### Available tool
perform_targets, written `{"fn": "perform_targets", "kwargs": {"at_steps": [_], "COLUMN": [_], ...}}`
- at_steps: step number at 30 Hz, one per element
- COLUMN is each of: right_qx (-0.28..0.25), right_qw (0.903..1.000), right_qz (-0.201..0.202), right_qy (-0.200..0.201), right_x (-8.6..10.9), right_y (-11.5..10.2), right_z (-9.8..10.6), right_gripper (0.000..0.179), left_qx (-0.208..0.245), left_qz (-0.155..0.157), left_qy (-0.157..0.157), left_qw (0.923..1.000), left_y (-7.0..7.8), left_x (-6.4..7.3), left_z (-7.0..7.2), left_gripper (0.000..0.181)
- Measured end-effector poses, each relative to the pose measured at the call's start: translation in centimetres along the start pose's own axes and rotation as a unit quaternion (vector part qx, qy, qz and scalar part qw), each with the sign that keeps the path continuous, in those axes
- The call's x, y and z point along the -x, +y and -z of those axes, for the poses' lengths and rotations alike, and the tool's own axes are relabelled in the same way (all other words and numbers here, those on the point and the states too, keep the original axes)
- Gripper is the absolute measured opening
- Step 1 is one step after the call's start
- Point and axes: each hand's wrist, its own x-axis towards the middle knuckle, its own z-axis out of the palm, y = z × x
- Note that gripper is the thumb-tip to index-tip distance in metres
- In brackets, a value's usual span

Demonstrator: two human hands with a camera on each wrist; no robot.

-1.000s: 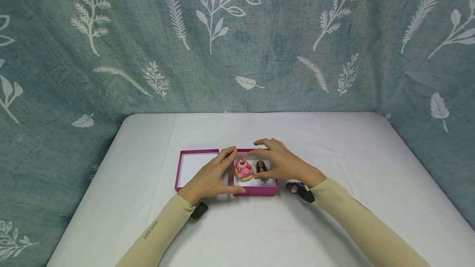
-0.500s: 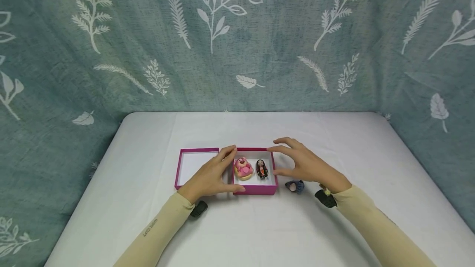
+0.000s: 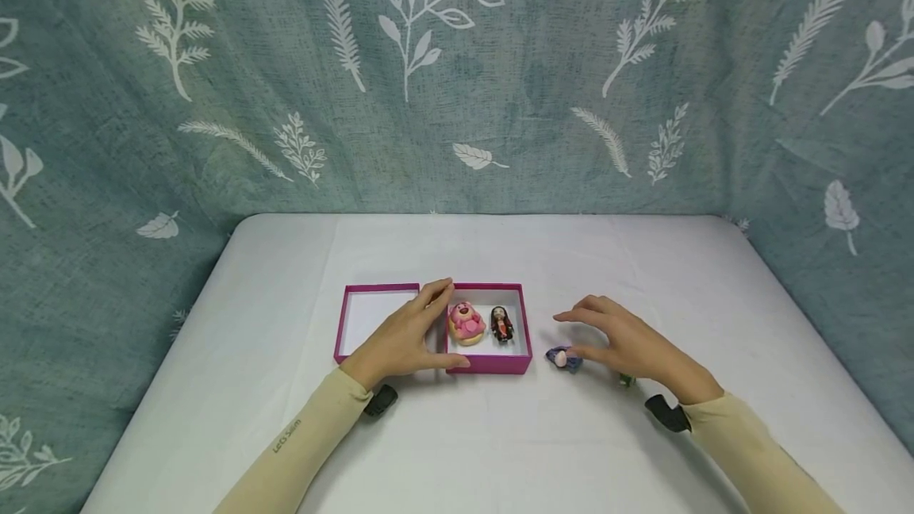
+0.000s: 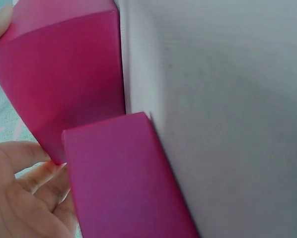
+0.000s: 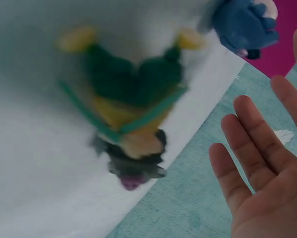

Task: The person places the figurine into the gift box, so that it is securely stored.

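White table (image 3: pixel 443 450) – left hand (image 3: pixel 405 339) on box (image 3: pixel 493 365), right hand (image 3: pixel 630 343) near blue figurine (image 5: pixel 240 26).

Magenta box (image 3: pixel 493 365); blue figurine (image 5: pixel 242 25); teal cloth (image 3: pixel 543 78), white leaf print.

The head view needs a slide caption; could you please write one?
Left hand holds a magenta box containing two figurines; right hand hovers by a blue figurine.

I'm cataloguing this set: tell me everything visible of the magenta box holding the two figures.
The magenta box is rectangular and open-topped, with smooth, card-like walls and a white inside. It sits upright on the white table, holding a pink bear and a long-haired doll. The left hand grips its left end, from near wall to far corner.
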Motion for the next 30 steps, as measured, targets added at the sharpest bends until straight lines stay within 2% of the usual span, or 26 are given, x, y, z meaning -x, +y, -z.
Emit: {"fn": "perform_targets", "kwargs": {"at_steps": [3, 9, 17, 26, 30], "right_qx": [-0.003, -0.014, -0.014, -0.033, -0.043], "right_qw": [1.0000, 0.9995, 0.9997, 0.9983, 0.9979], "right_qz": [0.003, -0.017, -0.009, -0.013, 0.000], "right_qy": [-0.005, -0.022, -0.018, -0.045, -0.048], "right_x": [0.4, 0.9, 1.3, 1.3, 1.3], "right_y": [0.3, 0.6, 0.9, 0.8, 0.7], "right_z": [-0.5, -1.3, -1.5, -1.8, -1.8], "right_gripper": [0.046, 0.042, 0.034, 0.027, 0.027], "left_qx": [-0.001, 0.000, -0.001, 0.004, 0.006], "left_qz": [0.003, 0.005, 0.005, 0.005, 0.002], "left_qy": [-0.001, -0.003, -0.004, -0.005, -0.005], "left_qw": [1.0000, 1.0000, 1.0000, 1.0000, 1.0000], "left_y": [0.0, 0.0, 0.0, 0.0, 0.0], "left_x": [0.1, 0.1, 0.0, 0.0, 0.0], "left_z": [0.1, 0.0, -0.1, 0.0, 0.0], "left_gripper": [0.114, 0.114, 0.115, 0.114, 0.114]}}
